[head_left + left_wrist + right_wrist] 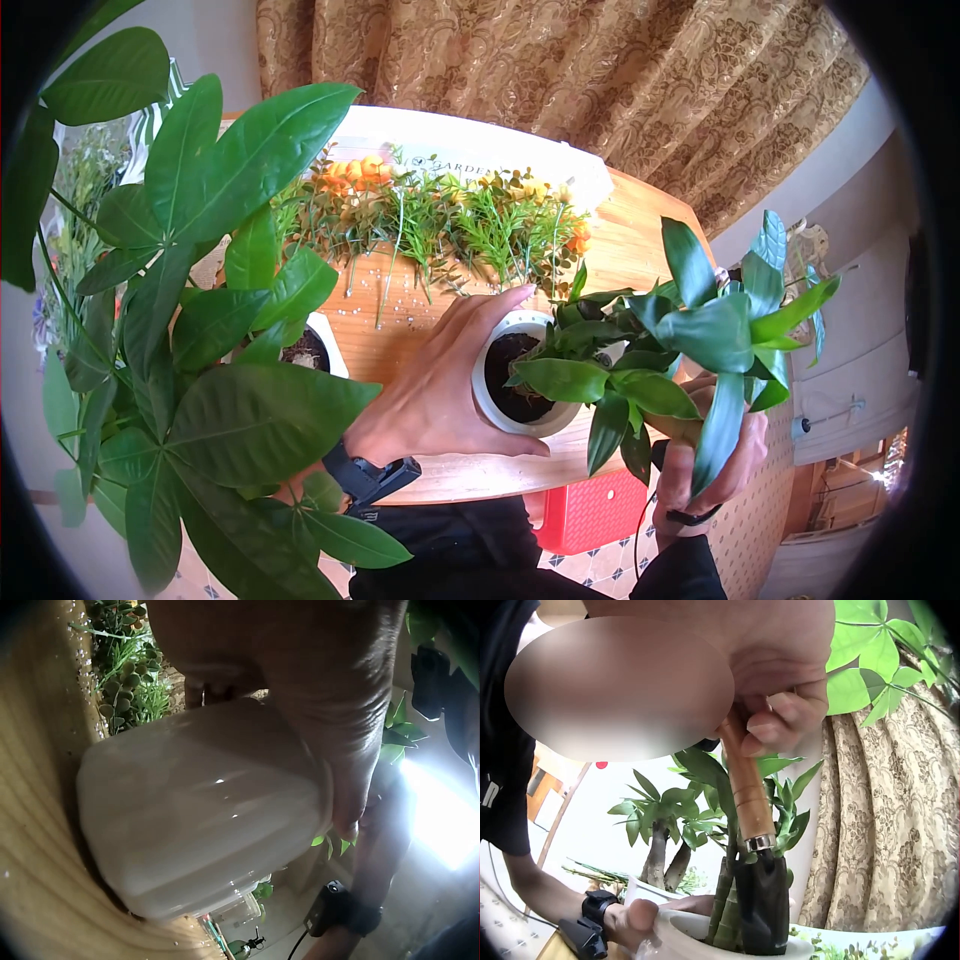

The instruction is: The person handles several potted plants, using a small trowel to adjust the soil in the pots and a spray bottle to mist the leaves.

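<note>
A white pot (482, 385) of dark soil (512, 380) stands on the wooden table, holding a leafy plant (710, 335) with jointed green stems (726, 911). My left hand (430, 385) grips the pot from its left side, fingers and thumb spread round the rim. In the left wrist view the pot's smooth side fills the middle, below the palm. My right hand (787, 712) holds a small trowel by its wooden handle (748, 795). Its black blade (762, 904) points down into the pot beside the stems, the tip hidden behind the rim. Leaves partly cover this hand in the head view.
A large broad-leaved plant (270, 425) in another white pot (328, 345) rises at the left. Cut greenery with orange flowers (450, 220) lies along the back, in front of a white box (480, 135). White granules dot the table. A red stool (595, 515) stands below the front edge.
</note>
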The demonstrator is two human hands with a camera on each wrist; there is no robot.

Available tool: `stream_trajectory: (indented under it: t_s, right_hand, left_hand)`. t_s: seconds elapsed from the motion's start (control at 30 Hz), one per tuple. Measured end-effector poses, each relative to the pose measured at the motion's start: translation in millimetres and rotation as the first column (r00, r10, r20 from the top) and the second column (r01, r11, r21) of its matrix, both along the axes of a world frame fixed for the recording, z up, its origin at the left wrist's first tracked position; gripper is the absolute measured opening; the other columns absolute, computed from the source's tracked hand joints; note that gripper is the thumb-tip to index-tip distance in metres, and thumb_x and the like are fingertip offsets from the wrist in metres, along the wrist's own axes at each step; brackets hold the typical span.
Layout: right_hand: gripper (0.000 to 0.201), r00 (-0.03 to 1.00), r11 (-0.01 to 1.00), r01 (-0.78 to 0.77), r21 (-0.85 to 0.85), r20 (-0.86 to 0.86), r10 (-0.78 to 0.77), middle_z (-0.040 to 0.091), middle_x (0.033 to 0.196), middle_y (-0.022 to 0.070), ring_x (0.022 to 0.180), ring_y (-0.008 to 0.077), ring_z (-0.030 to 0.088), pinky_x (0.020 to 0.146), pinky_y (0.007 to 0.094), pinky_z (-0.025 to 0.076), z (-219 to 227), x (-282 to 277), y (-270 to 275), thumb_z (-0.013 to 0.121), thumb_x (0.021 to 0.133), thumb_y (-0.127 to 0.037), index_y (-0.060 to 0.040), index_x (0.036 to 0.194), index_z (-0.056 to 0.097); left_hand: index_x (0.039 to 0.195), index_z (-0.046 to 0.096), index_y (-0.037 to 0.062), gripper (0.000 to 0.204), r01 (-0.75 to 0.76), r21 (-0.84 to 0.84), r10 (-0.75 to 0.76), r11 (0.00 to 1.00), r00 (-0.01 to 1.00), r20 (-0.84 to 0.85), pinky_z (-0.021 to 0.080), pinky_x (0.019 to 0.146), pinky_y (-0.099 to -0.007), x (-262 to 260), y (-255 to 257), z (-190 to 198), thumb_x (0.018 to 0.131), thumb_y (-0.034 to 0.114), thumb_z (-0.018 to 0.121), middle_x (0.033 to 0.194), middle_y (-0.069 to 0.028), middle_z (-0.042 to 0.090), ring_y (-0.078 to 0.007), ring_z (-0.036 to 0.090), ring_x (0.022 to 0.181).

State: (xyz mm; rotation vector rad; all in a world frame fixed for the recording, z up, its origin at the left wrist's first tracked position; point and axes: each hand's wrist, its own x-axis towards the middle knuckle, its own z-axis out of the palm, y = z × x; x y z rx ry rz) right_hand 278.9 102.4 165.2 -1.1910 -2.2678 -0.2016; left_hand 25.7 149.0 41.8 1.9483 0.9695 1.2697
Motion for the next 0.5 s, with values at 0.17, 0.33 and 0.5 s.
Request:
stream_trajectory:
  t_s: [0.17, 0.33, 0.5]
  right_hand:
    - [0.064, 0.99, 0.993, -0.101, 0.063, 0.101, 0.095, 0.068, 0.094, 0.0172, 0.084, 0.0327, 0.066, 0.079, 0.0451, 0.05, 0, 0, 0, 0.059, 0.09, -0.056, 0.0054, 0.109, 0.063]
    - [0.066, 0.998, 1.0, -0.023, -0.007, 0.066, 0.024, 0.068, 0.095, 0.0176, 0.087, 0.0324, 0.067, 0.083, 0.0445, 0.051, 1, 3, -3, 0.057, 0.091, -0.06, 0.0045, 0.105, 0.063]
    - [0.067, 0.999, 0.992, 0.045, -0.117, 0.008, -0.044, 0.068, 0.092, 0.0169, 0.085, 0.0319, 0.067, 0.081, 0.044, 0.051, 6, -9, -5, 0.056, 0.091, -0.061, 0.0046, 0.105, 0.063]
  left_hand:
    - [0.156, 0.03, 0.005, 0.131, -0.023, 0.025, 0.024, 0.999, 0.997, -0.075, 0.038, 0.117, -0.0493, -2, -1, 6, 0.052, 0.041, 0.101, 0.147, -0.0234, 0.046, -0.042, 0.046, 0.136]
    - [0.155, 0.031, 0.0039, 0.13, -0.015, 0.029, 0.017, 0.999, 0.998, -0.068, 0.04, 0.114, -0.0495, -2, 0, 5, 0.053, 0.041, 0.101, 0.145, -0.0235, 0.048, -0.0419, 0.048, 0.133]
    - [0.155, 0.032, 0.0038, 0.129, -0.014, 0.033, 0.016, 0.999, 0.997, -0.071, 0.04, 0.113, -0.0493, -2, 0, 6, 0.053, 0.041, 0.101, 0.144, -0.0233, 0.049, -0.042, 0.049, 0.132]
